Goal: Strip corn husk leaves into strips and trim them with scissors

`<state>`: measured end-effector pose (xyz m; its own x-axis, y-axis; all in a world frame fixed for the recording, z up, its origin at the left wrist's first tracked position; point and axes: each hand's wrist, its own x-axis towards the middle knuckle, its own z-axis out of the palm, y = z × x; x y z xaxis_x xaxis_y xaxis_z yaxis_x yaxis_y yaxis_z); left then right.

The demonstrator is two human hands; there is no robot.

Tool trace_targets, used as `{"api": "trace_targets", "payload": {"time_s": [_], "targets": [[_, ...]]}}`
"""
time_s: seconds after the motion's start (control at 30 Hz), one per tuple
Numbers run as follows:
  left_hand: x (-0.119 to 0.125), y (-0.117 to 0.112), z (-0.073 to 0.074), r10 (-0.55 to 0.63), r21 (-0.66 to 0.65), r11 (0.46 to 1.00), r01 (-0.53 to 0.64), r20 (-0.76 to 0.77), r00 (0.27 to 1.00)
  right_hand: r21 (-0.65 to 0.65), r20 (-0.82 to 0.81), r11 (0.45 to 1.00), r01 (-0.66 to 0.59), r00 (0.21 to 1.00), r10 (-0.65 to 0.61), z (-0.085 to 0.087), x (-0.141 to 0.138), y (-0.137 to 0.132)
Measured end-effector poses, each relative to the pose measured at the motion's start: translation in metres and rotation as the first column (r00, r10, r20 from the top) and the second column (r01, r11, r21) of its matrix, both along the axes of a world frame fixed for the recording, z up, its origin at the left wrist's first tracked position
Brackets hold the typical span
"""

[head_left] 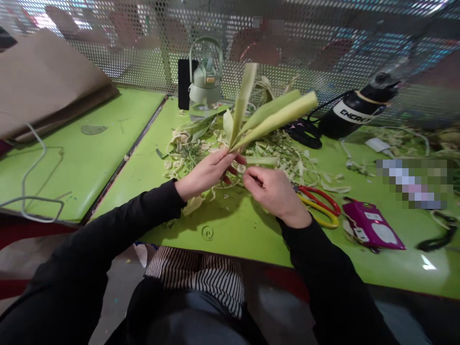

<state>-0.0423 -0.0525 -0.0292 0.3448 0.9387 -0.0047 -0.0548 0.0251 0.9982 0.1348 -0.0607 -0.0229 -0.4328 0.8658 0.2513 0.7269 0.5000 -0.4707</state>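
My left hand [212, 170] pinches the gathered lower ends of several pale-green leaf strips, which look like corn husks [276, 115]. The strips fan upward and to the right from my fingers. Close by on the right, my right hand [269, 189] is closed, thumb against curled fingers; what it holds, if anything, is hidden. Beneath and behind both hands spreads a heap of husk scraps and green shavings [298, 163]. Scissors with red and yellow handles [325, 203] lie just right of my right wrist, their blades mostly covered.
On the green table [230, 235] stand a pale-green water bottle [204, 91] and a black bottle [354, 112], near black-handled scissors [305, 134]. A purple power strip [373, 225] lies right. Brown paper [46, 81] and a bent white wire [23, 184] are left. A perforated metal screen [143, 62] backs the table.
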Motion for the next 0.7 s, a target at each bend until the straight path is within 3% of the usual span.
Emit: {"api": "trace_targets", "payload": {"time_s": [0.2,0.37,0.6,0.7], "targets": [[-0.0004,0.002,-0.0068,-0.129,0.02,0.99,0.136,-0.216,0.968,0.024,-0.04,0.999,-0.021,0.999,0.022,-0.0022,-0.0017,-0.0022],[0.0001,-0.0001,-0.0062,-0.149,-0.037,0.989,0.146,-0.361,0.921,0.085,-0.039,0.996,-0.006,0.999,0.01,-0.0051,-0.0023,-0.0024],[-0.0005,0.0007,-0.0031,-0.192,-0.31,0.937,0.161,-0.073,0.979,0.065,-0.066,0.998,0.006,0.998,-0.002,-0.0065,0.0002,-0.0008],[-0.0023,0.0036,-0.0058,-0.192,-0.368,0.913,0.175,-0.009,0.981,0.054,-0.068,0.999,0.002,0.998,0.002,-0.0057,0.0008,-0.0006]]}}
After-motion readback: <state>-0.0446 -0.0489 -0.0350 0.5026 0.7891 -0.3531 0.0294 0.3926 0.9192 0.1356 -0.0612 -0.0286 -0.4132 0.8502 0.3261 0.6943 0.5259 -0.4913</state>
